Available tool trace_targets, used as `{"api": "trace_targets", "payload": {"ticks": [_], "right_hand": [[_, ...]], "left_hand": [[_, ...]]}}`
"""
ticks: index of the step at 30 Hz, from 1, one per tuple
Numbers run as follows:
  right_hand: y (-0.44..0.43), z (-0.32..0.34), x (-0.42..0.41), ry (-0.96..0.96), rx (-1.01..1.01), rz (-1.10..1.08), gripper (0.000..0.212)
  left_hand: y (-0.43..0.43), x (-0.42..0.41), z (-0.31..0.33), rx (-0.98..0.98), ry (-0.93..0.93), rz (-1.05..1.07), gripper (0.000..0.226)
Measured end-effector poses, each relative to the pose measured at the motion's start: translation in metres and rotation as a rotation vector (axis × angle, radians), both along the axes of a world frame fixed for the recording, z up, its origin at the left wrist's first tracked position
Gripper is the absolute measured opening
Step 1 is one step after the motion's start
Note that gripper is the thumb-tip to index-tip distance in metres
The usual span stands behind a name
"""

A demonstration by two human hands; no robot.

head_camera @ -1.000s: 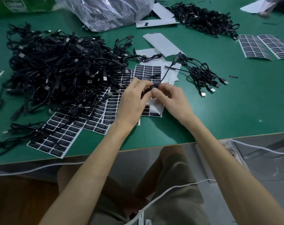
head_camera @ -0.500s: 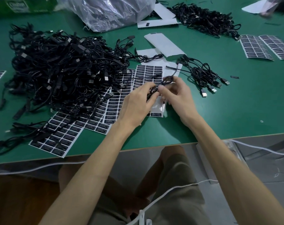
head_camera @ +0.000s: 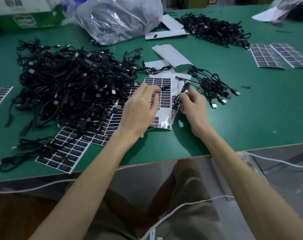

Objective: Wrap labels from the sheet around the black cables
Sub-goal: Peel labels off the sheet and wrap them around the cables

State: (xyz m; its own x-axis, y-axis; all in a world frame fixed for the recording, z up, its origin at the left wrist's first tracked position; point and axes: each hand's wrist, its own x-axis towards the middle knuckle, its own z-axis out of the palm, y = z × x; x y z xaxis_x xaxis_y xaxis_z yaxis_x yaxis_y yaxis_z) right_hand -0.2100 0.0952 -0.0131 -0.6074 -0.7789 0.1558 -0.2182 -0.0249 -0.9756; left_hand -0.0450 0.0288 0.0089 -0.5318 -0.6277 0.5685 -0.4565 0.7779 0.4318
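One thin cable (head_camera: 178, 99) in right hand (head_camera: 194, 109), glossy label (head_camera: 164, 87) in left hand (head_camera: 140, 108)

Cable heap (head_camera: 69, 87) crowds left; small bundle (head_camera: 211, 84) ahead; table (head_camera: 251, 118) open right.

We had the cable heap (head_camera: 69, 87) left on the table (head_camera: 251, 118), the label sheet (head_camera: 165, 101) before us, a smaller bundle (head_camera: 211, 84) to its right.

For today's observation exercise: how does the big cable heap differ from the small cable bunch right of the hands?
The heap is far larger than the bunch. The heap is tangled every way; the bunch's plugs lie side by side. Both are black cables.
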Motion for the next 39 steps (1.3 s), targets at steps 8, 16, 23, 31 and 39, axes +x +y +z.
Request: {"api": "trace_targets", "payload": {"ticks": [8, 16, 23, 31, 39], "right_hand": [[-0.007, 0.014, -0.058, 0.075, 0.293, -0.188, 0.029], [0.009, 0.015, -0.046, 0.483, 0.261, -0.256, 0.038], [0.005, 0.009, -0.026, 0.254, 0.319, -0.035, 0.045], [0.006, 0.014, -0.053, 0.560, 0.388, -0.019, 0.037], [0.016, 0.023, 0.023, 0.003, 0.063, 0.445, 0.020]], "left_hand": [[-0.037, 0.060, 0.013, 0.202, -0.270, 0.335, 0.020], [-0.041, 0.065, -0.006, 0.097, -0.491, 0.425, 0.021], [-0.018, 0.053, 0.003, 0.065, -0.217, 0.199, 0.013], [0.009, 0.044, 0.012, 0.021, 0.058, -0.081, 0.006], [0.007, 0.023, 0.003, 0.133, 0.182, -0.121, 0.011]]}}
